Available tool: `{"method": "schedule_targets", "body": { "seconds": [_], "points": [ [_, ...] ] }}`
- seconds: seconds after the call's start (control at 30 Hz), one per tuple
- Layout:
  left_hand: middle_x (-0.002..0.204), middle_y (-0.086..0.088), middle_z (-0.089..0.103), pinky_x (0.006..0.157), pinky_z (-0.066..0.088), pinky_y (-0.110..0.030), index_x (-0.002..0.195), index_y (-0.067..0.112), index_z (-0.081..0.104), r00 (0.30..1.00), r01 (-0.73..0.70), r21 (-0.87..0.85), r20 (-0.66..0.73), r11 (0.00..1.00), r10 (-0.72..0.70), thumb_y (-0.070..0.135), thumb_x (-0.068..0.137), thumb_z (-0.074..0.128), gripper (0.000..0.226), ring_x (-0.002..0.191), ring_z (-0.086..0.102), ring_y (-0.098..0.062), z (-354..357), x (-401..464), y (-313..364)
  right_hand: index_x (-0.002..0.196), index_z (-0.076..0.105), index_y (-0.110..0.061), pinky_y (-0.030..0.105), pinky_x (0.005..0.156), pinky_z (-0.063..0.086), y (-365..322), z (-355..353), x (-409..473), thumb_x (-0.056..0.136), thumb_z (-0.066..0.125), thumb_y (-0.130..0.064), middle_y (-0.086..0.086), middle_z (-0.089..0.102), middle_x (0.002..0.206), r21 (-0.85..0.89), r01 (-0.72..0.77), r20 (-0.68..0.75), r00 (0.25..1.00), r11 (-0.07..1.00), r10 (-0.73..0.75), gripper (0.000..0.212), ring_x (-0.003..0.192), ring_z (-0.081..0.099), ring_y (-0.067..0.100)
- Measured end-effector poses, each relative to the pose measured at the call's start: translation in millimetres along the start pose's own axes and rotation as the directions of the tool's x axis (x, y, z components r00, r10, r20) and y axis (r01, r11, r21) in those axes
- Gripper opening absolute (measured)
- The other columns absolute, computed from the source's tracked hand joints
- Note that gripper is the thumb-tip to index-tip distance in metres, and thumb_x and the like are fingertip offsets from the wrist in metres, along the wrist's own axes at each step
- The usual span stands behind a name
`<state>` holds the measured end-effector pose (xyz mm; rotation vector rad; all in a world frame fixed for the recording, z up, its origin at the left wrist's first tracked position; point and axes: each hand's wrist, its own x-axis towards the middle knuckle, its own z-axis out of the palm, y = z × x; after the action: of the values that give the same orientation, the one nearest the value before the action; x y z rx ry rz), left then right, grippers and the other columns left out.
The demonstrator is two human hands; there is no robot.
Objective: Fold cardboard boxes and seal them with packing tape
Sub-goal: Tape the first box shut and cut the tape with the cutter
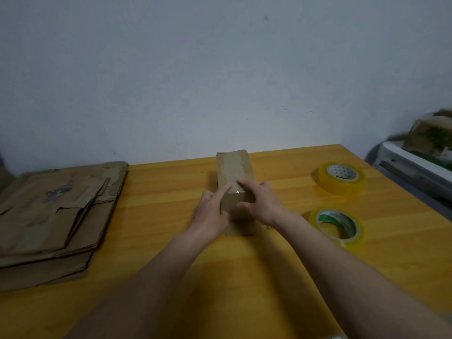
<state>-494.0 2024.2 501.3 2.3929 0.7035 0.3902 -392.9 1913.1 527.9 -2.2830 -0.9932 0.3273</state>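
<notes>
We have the small cardboard box (235,189) standing on the yellow surface (171,192), straight ahead of us, with its long axis running away from us toward the wall, so the taped seam on top runs the same way, from our hands to the far end. Both hands sit at the near end of it: our left hand (211,216) rests against the left wall with its forefinger stretched up onto the top face, and our right hand (263,203) lies on the right, forefinger laid flat on the tape strip (232,171) and thumb against the near face. Each grip looks spread and pressing, not pinching anything. We judge the step in hand to be smoothing the tape down over the near edge; the rest of the seam lies forward of the fingers, equally near to either hand. The box is closed, so we cannot tell what, if anything, is inside. Two tape rolls lie flat to our right, the far roll (341,178) and the near roll (336,226). A stack of flattened boxes (53,216) lies well apart on the left.
</notes>
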Motion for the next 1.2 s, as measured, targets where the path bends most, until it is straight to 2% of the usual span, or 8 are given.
{"method": "schedule_targets", "body": {
  "seconds": [0.1,0.23,0.43,0.53,0.67,0.77,0.93,1.2],
  "points": [
    [0.107,0.002,0.041,0.076,0.040,-0.021,0.138,0.030,0.048,0.989,-0.067,-0.040,-0.138,0.997,0.061,0.011,0.093,0.050,0.049,0.090,0.048,-0.014,-16,-12,-2,0.135,0.045,-0.034,0.036,0.097,0.044,-12,5,4,0.079,0.072,-0.044,0.005,0.037,0.118,0.025,-0.018,-0.060,0.998,1.000,0.020,0.063,0.109,0.051,0.028],
    [0.103,0.000,0.042,0.080,0.048,-0.029,0.112,0.027,0.061,0.973,-0.117,-0.100,-0.209,0.988,0.095,0.035,0.095,0.055,0.020,0.089,0.052,-0.016,-29,-30,-19,0.122,0.044,-0.033,0.037,0.082,0.046,-23,13,-8,0.076,0.067,-0.058,-0.001,0.038,0.107,-0.214,0.078,0.007,0.997,0.974,-0.079,0.058,0.099,0.052,0.025],
    [0.117,0.006,0.046,0.088,0.036,-0.025,0.093,0.016,0.058,0.922,-0.267,-0.015,-0.294,0.963,0.251,0.031,0.079,0.078,0.028,0.110,0.039,-0.013,-17,-29,-38,0.131,0.048,-0.029,0.032,0.087,0.044,-21,2,-16,0.088,0.064,-0.036,0.002,0.049,0.121,-0.227,0.159,0.161,0.979,0.961,-0.124,0.047,0.106,0.051,0.020],
    [0.104,-0.005,0.062,0.085,0.045,-0.032,0.101,0.006,0.067,0.857,-0.418,0.052,-0.308,0.907,0.412,0.018,0.088,0.067,0.018,0.099,0.051,-0.021,-10,-25,-37,0.126,0.059,-0.026,0.032,0.093,0.040,-33,-8,-19,0.097,0.049,-0.031,0.001,0.049,0.126,-0.360,0.262,0.086,0.965,0.895,-0.248,0.031,0.115,0.044,0.020],
    [0.101,-0.011,0.068,0.084,0.042,-0.015,0.107,0.001,0.071,0.770,-0.539,0.037,-0.383,0.841,0.510,0.016,0.093,0.047,0.031,0.096,0.051,-0.016,-2,-28,-46,0.135,0.051,-0.019,0.032,0.098,0.039,-44,2,-28,0.102,0.030,-0.024,0.006,0.052,0.139,-0.186,0.299,0.202,0.944,0.936,-0.262,0.040,0.124,0.047,0.022],
    [0.112,-0.013,0.069,0.095,0.046,-0.031,0.111,-0.002,0.070,0.772,-0.577,-0.018,-0.338,0.817,0.538,0.010,0.094,0.042,0.035,0.109,0.055,-0.019,1,-27,-50,0.145,0.038,-0.016,0.029,0.112,0.023,-40,6,-15,0.104,0.022,-0.026,0.005,0.034,0.153,-0.266,0.328,0.298,0.922,0.906,-0.246,0.045,0.140,0.029,0.018],
    [0.122,-0.008,0.067,0.114,0.031,-0.041,0.116,0.005,0.069,0.768,-0.593,0.005,-0.295,0.805,0.568,0.020,0.094,0.047,0.035,0.122,0.055,-0.015,-3,-25,-56,0.149,0.026,-0.008,0.027,0.116,0.009,-46,12,21,0.105,0.016,-0.026,0.007,0.019,0.159,-0.392,0.297,0.330,0.929,0.871,-0.168,0.049,0.146,0.015,0.016],
    [0.113,-0.009,0.070,0.113,0.035,-0.032,0.109,0.002,0.072,0.699,-0.654,0.009,-0.373,0.756,0.610,0.012,0.092,0.055,0.026,0.112,0.062,-0.016,3,-17,-66,0.152,0.010,-0.008,0.032,0.119,0.001,-47,33,73,0.104,0.016,-0.035,0.008,0.004,0.161,-0.513,0.282,0.295,0.945,0.811,-0.142,0.055,0.148,0.003,0.019]
  ]
}}
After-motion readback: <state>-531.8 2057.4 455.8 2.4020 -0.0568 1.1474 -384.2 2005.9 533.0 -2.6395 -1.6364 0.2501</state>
